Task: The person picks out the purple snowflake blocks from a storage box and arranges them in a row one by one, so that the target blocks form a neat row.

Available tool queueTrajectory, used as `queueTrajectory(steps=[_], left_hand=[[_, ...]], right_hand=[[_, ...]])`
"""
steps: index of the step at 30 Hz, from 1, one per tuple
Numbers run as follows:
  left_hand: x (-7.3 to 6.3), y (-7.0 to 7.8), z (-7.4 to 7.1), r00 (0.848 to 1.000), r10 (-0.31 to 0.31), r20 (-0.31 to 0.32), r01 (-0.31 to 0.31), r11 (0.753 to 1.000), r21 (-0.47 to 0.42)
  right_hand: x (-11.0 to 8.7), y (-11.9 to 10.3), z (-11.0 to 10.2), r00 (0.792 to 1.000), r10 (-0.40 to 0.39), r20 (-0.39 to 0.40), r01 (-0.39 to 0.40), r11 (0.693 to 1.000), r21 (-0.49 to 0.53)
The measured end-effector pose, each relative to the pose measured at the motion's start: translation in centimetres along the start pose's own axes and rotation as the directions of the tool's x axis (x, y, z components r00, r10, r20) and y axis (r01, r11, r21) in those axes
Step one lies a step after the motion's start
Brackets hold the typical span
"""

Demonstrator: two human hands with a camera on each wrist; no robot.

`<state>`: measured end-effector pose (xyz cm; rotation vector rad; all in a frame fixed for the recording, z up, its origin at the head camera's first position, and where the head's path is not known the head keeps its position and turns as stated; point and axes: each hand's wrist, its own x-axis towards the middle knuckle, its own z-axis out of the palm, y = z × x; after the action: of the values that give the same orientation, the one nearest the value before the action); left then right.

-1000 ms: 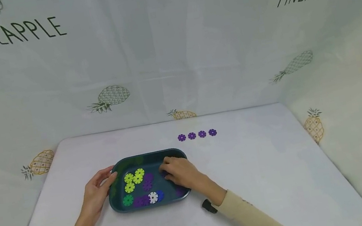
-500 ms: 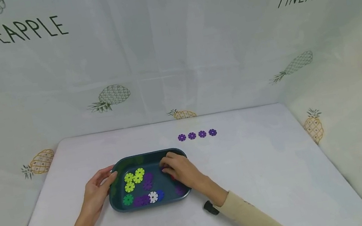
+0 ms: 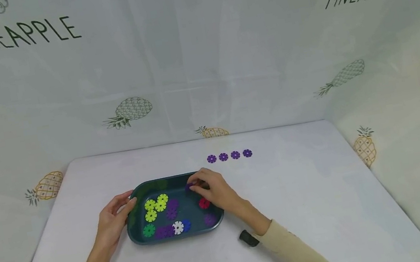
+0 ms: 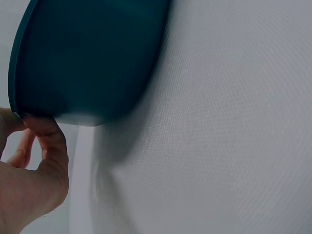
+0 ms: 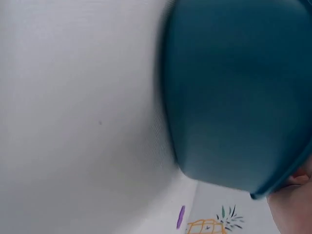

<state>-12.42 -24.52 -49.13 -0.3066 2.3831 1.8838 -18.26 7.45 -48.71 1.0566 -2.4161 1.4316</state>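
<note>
Purple disc (image 3: 188, 187) is pinched by the right hand (image 3: 216, 190), fingers bent over the tray (image 3: 190, 211); the left hand (image 3: 111, 219) grips the tray.

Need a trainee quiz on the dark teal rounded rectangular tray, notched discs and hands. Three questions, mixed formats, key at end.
1. How many flat, round, purple notched discs form the row on the white table?
2. True or false: the left hand grips the left end of the dark teal tray.
3. The right hand pinches a notched disc coloured: A yellow; B purple; C white.
Key: 1 four; 2 true; 3 B.
</note>
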Motion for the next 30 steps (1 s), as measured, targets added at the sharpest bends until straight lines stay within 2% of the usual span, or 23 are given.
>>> queueTrajectory(steps=[6, 9, 15, 22, 30], left_hand=[[-0.2, -0.1, -0.2, 1.0, 0.0, -0.006, 0.0, 1.0, 0.007], [-0.2, -0.1, -0.3, 1.0, 0.009, -0.008, -0.009, 1.0, 0.005], [-0.2, 0.1, 0.0, 1.0, 0.008, -0.003, -0.008, 1.0, -0.002], [-0.2, 0.2, 0.0, 1.0, 0.008, 0.0, -0.008, 1.0, -0.011], [-0.3, 0.3, -0.1, 1.0, 0.0, -0.001, 0.0, 1.0, -0.014]], right_hand=[[-0.1, 0.5, -1.2, 0.995, 0.05, -0.082, -0.046, 0.998, 0.045], [-0.1, 0.5, -2.0, 0.988, 0.105, -0.115, -0.099, 0.993, 0.06], [-0.3, 1.3, -3.4, 0.959, 0.223, -0.177, -0.21, 0.973, 0.091], [-0.6, 2.6, -4.9, 0.937, 0.254, -0.24, -0.225, 0.964, 0.141], [-1.2, 3.7, -6.9, 0.899, 0.327, -0.291, -0.299, 0.945, 0.136]])
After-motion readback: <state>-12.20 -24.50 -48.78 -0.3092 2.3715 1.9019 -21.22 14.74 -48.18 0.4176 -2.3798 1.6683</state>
